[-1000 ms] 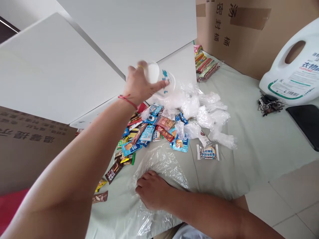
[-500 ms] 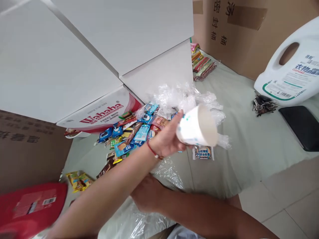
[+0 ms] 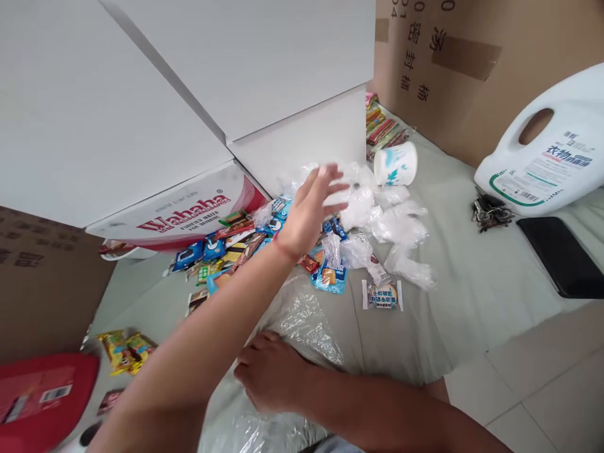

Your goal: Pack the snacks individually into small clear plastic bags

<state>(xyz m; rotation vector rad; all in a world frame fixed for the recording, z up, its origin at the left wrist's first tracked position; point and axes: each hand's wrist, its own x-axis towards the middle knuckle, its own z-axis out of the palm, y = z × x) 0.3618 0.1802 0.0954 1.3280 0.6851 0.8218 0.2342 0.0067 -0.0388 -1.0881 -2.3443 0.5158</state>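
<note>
My left hand (image 3: 314, 211) reaches over the pile of snack packets, its fingers spread and holding nothing. A red cord circles that wrist. Beyond its fingertips, a white paper cup (image 3: 395, 165) with a blue-green print lies tilted by the crumpled clear plastic bags (image 3: 399, 220). Under and around the hand are several wrapped snacks, among them a light-blue biscuit packet (image 3: 330, 277). My right hand (image 3: 271, 371) rests low in front of me with curled fingers, beside a clear plastic sheet (image 3: 306, 321); whatever is under its fingers is hidden. A small biscuit packet (image 3: 382, 296) lies apart from the pile.
White boxes (image 3: 302, 63) and a Wahaha carton (image 3: 184, 214) stand behind the pile. On the right are a detergent jug (image 3: 547, 145), dark clips (image 3: 491, 212) and a black phone (image 3: 561, 255). Yellow packets (image 3: 123, 352) and a red container (image 3: 47, 390) lie at left.
My left hand has let go of the paper cup, which now lies farther back by the bags. The hand has drawn back left and opened. My right hand stays low in front.
</note>
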